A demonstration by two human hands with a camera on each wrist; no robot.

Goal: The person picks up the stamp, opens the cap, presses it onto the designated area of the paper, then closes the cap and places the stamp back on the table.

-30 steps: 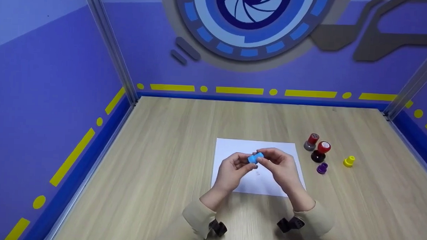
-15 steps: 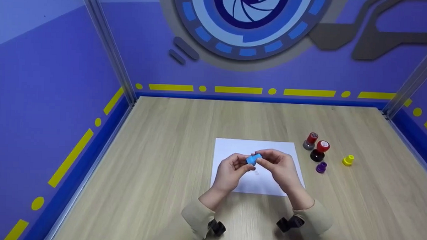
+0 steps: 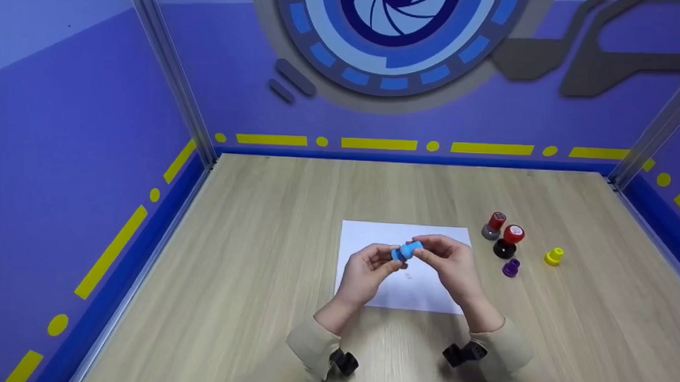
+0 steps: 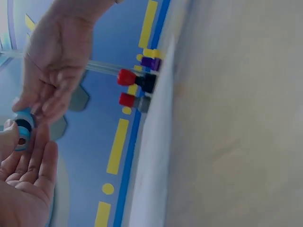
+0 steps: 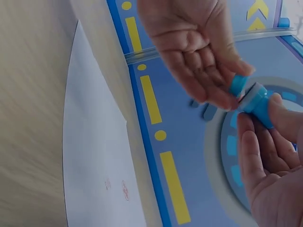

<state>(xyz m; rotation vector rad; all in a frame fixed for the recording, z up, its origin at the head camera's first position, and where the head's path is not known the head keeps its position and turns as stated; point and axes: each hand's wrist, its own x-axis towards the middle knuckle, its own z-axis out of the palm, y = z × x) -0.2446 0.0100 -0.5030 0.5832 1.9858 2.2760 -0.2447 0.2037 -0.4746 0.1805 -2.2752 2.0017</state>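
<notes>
Holding the two parts of a small blue stamp, the left hand (image 3: 362,278) and right hand (image 3: 456,269) meet above a sheet of white paper (image 3: 398,297) on the table (image 3: 248,238). The work looks partway along: the smaller blue piece (image 5: 238,84) and the larger blue piece (image 5: 260,106) show a dark line between them, though whether they are fully apart, and whether they are to be joined or separated, cannot be told. Two small reddish marks (image 5: 125,190) are already on the paper; which stamp made them is unclear. What seems left is at least settling these two pieces. A red-and-black stamp (image 3: 509,241), red-and-grey stamp (image 3: 494,226), purple stamp (image 3: 511,268) and yellow stamp (image 3: 554,256) stand right of the paper, untouched. Both forearms reach in from the near side and angle inward, palms facing each other, hands raised off the paper. The left fingers pinch the smaller piece, the right fingers the larger, each against the thumb; the stamp is tilted between them.
</notes>
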